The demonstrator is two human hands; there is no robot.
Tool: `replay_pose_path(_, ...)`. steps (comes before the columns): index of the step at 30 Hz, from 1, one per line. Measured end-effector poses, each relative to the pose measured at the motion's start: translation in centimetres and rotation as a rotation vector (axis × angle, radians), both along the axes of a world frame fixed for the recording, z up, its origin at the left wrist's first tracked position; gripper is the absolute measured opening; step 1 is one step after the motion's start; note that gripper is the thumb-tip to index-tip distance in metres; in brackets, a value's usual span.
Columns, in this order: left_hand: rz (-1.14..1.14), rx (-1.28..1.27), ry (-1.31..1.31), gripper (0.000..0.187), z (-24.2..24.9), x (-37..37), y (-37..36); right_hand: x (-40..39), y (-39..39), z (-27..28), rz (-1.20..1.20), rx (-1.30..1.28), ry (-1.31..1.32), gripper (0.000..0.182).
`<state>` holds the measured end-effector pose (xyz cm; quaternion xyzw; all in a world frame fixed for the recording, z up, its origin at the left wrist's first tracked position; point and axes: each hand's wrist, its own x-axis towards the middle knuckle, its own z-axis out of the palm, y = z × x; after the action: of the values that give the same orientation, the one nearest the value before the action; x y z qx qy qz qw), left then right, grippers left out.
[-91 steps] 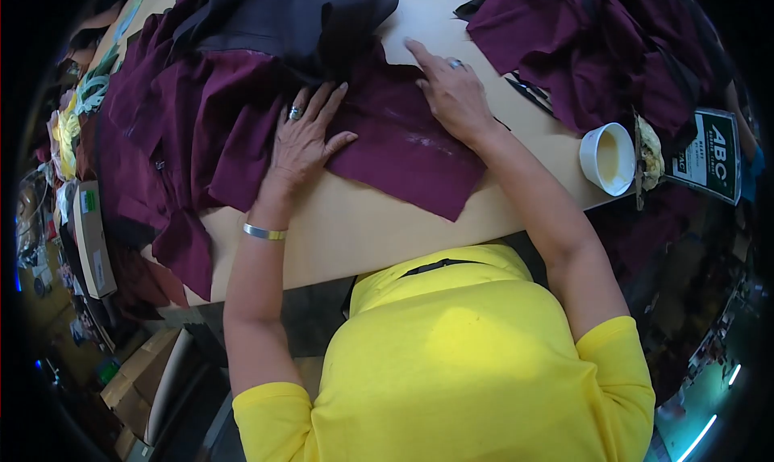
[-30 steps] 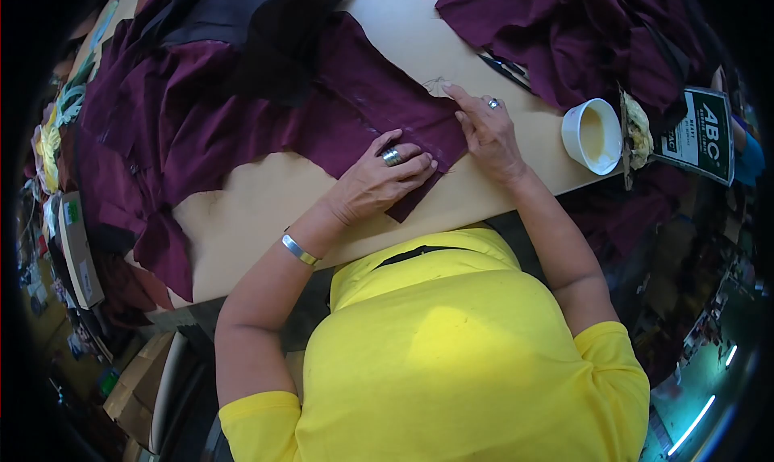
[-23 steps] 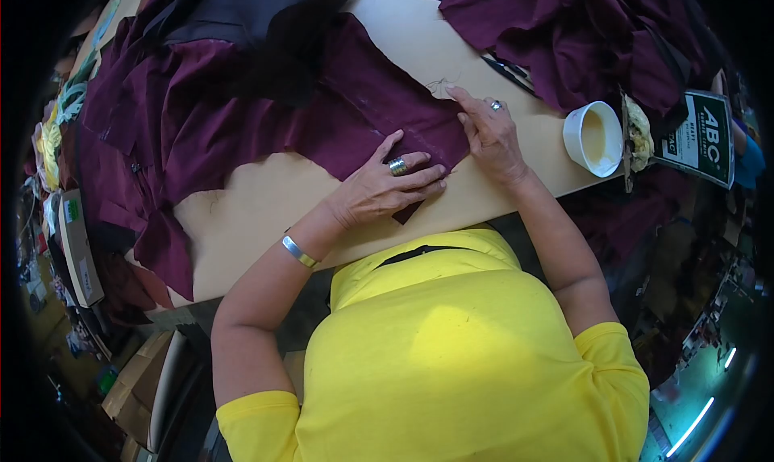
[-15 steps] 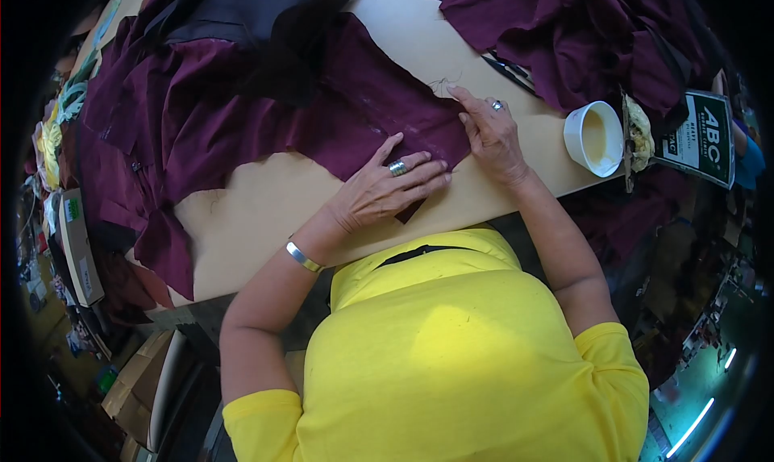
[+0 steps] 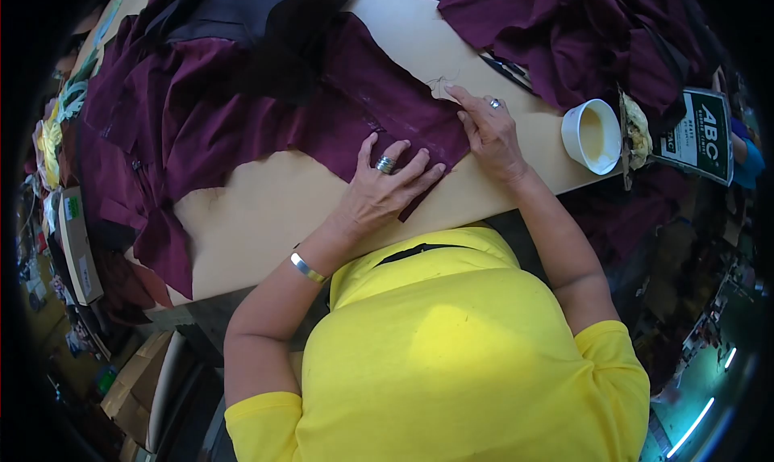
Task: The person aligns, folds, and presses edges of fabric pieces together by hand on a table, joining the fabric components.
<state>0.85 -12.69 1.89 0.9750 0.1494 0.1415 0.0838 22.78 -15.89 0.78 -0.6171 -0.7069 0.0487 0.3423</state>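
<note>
A maroon cloth (image 5: 234, 123) with dark lining spreads over the tan tabletop (image 5: 242, 236), its pointed end near the table's front edge. My left hand (image 5: 391, 180), with a wide ring and a metal bracelet, rests on the cloth near that end, fingers apart and slightly bent. My right hand (image 5: 490, 131) lies at the cloth's right edge with the index finger stretched out by some loose threads (image 5: 441, 85). The fingers below it are curled in, and whether they pinch the cloth edge is hidden.
A white bowl of yellowish liquid (image 5: 592, 137) stands right of my right hand, beside a crusted piece (image 5: 635, 131) and a green ABC can (image 5: 701, 139). More maroon cloth (image 5: 556, 35) and dark pointed tools (image 5: 508, 71) lie at the back right. A blue sleeve (image 5: 750, 160) shows far right.
My left hand has drawn back slightly to the left, and its fingers have bent and spread. My right hand has barely moved.
</note>
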Motion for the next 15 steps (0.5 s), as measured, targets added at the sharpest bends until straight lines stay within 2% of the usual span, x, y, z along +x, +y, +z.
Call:
replay_pose_path(3, -0.012, -0.028, -0.028, 0.044, 0.4, -0.1, 0.4, 0.2, 0.1, 0.3, 0.004, -0.068, 0.009, 0.052)
replay_pose_path(6, 0.115, -0.098, -0.091, 0.044, 0.6, 0.1, 1.3, 0.1, 0.5, 1.8, -0.025, -0.206, -0.003, 0.057)
replay_pose_path(11, 0.145, -0.021, -0.079, 0.045, -0.4, -0.4, 1.8, -1.3, 2.1, 1.9, -0.014, -0.345, 0.011, 0.061)
replay_pose_path(15, 0.125, 0.017, -0.074, 0.042, -0.3, -0.5, 1.7, -1.2, 2.5, 1.0, 0.013, -0.137, 0.035, 0.058)
